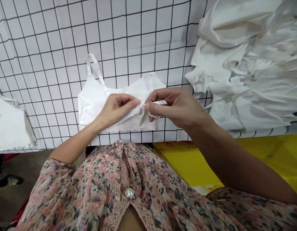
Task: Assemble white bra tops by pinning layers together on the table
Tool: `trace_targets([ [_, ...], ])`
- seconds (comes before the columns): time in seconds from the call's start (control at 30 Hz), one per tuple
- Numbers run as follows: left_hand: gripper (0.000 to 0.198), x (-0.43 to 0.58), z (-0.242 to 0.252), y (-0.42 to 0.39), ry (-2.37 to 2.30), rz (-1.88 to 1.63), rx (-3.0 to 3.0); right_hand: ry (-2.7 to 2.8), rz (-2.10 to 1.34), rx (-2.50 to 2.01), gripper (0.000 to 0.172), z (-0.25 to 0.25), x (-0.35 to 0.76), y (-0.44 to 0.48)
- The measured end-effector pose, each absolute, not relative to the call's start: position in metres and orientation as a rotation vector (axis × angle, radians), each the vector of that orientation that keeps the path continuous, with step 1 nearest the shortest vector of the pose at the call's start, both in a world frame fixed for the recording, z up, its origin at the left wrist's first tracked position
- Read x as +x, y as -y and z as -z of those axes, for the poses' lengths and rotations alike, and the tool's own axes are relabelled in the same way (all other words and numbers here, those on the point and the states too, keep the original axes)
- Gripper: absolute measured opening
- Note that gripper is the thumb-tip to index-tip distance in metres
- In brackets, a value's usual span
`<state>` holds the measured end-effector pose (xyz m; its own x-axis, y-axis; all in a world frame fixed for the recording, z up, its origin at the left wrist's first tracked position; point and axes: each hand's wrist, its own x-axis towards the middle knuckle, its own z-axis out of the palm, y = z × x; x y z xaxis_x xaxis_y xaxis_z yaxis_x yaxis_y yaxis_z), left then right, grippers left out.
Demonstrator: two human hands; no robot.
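Item: white bra point(92, 109), flat on grid-lined board point(138, 32)
Left hand point(116, 110): fingers point(135, 102) pinched on bra's center front
Right hand point(173, 107): fingers point(150, 107) pinched on white strap point(159, 102), just right

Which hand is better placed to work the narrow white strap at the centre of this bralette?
Right, probably: the right hand already pinches the narrow white strap between thumb and fingers, while the left hand is pinching the white bralette near its centre.
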<state>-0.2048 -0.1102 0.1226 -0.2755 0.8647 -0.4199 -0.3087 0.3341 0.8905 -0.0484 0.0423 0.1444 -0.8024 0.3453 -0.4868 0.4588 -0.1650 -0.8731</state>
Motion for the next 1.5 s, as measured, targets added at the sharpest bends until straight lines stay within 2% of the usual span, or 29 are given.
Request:
trace_targets([
  [0.23, 0.022, -0.202, -0.124, 0.109, -1.462, -1.24, 0.598, -1.909, 2.057, 1.081, 0.017, -0.152, -0.051, -0.039],
  [0.6, 0.023, -0.2, -0.119, 0.108, -1.468, -1.267, 0.701, -1.845, 2.152, 1.212, 0.028, -0.149, -0.052, -0.032],
  [0.9, 0.027, -0.198, -0.113, 0.11, -1.461, -1.255, 0.733, -2.017, 2.118, 1.364, 0.014, -0.144, -0.052, -0.033],
  [1.17, 0.024, -0.2, -0.116, 0.108, -1.484, -1.255, 0.7, -1.918, 2.075, 1.117, 0.027, -0.149, -0.05, -0.036],
  [1.5, 0.023, -0.198, -0.113, 0.108, -1.454, -1.264, 0.704, -1.843, 2.103, 1.226, 0.03, -0.148, -0.052, -0.035],
])
